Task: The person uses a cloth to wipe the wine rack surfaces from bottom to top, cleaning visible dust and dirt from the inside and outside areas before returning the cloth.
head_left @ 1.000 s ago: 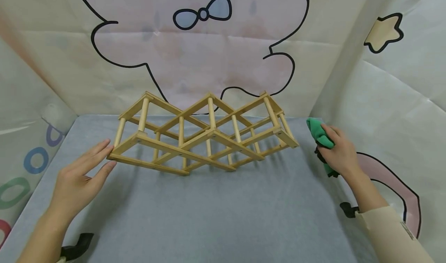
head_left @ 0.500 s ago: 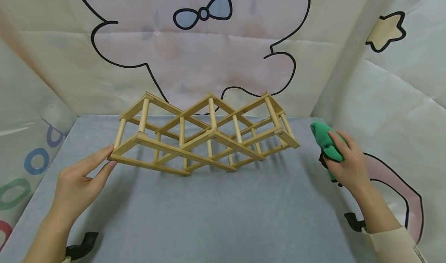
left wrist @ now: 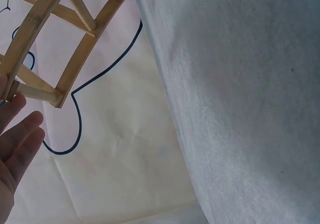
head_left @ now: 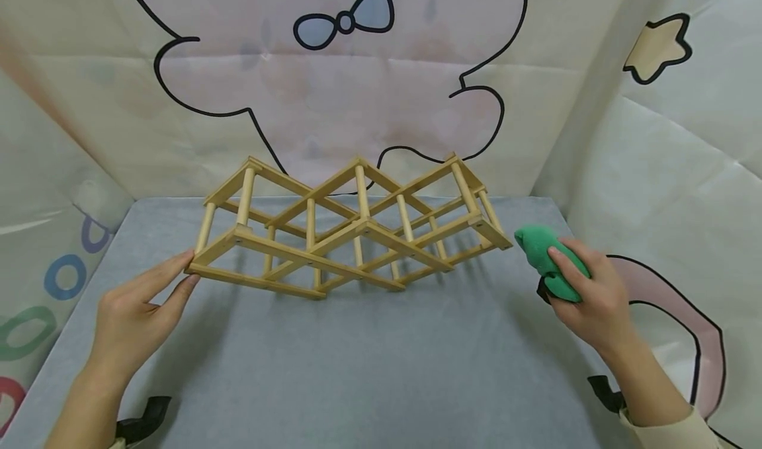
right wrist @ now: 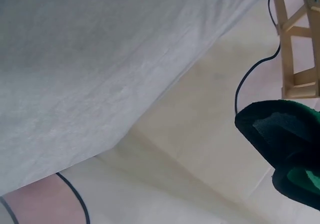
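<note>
A folding wooden lattice rack [head_left: 362, 194] of crossed slats and round dowels stands across the back of the table. My left hand [head_left: 133, 310] pinches its left front corner between thumb and fingers. In the left wrist view, fingers of that hand [left wrist: 20, 146] lie by the rack's end slats [left wrist: 77, 68]. Off the rack's right end, my right hand [head_left: 595, 297] grips a bunched green cloth [head_left: 543, 247] with dark parts, a small gap from the wood. The right wrist view has the dark side of the cloth [right wrist: 280, 129] just below the rack's end [right wrist: 287, 58]; the hand is out of sight there.
A grey-blue cover lies over the table [head_left: 369, 369]. Printed curtains stand close behind it [head_left: 417, 105] and at both sides. Black wrist mounts [head_left: 143, 422] sit at both wrists.
My left fingers have closed onto the rack's corner, which they only touched before. My right hand first drew right and nearer, then brought the cloth left towards the rack's end. The rack stays put.
</note>
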`<state>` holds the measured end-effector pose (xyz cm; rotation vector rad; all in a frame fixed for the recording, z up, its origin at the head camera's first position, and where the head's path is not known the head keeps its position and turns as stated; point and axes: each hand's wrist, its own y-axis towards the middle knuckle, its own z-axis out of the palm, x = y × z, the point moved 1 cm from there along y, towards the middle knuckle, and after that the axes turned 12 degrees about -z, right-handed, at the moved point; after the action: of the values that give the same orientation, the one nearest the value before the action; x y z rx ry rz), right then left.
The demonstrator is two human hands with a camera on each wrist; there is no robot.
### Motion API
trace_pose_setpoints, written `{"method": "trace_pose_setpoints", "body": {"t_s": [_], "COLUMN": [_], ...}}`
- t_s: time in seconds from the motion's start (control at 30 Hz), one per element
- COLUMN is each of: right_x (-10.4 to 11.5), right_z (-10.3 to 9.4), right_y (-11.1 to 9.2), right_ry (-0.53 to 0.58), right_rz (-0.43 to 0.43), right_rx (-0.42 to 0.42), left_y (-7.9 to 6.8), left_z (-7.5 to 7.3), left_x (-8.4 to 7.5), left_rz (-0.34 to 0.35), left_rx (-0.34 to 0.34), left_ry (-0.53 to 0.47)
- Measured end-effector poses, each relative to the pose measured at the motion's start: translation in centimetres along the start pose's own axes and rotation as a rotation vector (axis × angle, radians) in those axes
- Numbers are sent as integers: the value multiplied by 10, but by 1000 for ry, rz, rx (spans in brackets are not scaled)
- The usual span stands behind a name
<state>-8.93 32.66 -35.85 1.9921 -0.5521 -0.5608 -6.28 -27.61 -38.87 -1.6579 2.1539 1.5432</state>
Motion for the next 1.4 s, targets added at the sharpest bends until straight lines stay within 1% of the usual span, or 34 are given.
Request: {"method": "trace_pose_setpoints", "body": {"t_s": [0.17, 0.23, 0.33, 0.53, 0.6, 0.73, 0.83, 1.0, 1.1, 1.17, 1.27, 1.33, 1.4], "right_x": [14, 20, 27, 39, 41, 45, 50, 58, 64, 68, 73, 75, 77], "right_z": [5, 6, 8, 14, 17, 26, 36, 55, 66, 72, 82, 88, 92], "right_y": [7, 9, 11, 10, 7, -2, -6, -5, -4, -4, -6, -8, -9], "right_ry": [39, 57, 71, 67, 74, 101, 128, 151, 149, 151, 125, 100, 68], "right_rz": [-82, -115, -159, -218, -237, -276, -317, -376, -403, -414, -422, -431, -444], "right_rx": [-10, 8, 30, 79, 123, 259, 341, 419, 499, 574, 679, 729, 759], "left_y": [1, 1, 0, -2, -3, -3, -3, -2, -2, -2, -1, -1, 0], "left_z": [0, 1, 1, 0, 0, -1, -2, -2, -2, -2, -1, -1, -1], "left_x": [0, 1, 1, 1, 1, 0, 0, 1, 1, 0, 0, 0, 0], "left_rz": [26, 35, 30, 29, 32, 37, 39, 29, 26, 29, 40, 45, 49], "left_rx": [-22, -27, -19, -11, -12, -18, -17, -2, 0, 1, -7, -13, -20], "left_ry": [7, 7, 17, 35, 38, 43, 41, 36, 38, 42, 48, 50, 47]}}
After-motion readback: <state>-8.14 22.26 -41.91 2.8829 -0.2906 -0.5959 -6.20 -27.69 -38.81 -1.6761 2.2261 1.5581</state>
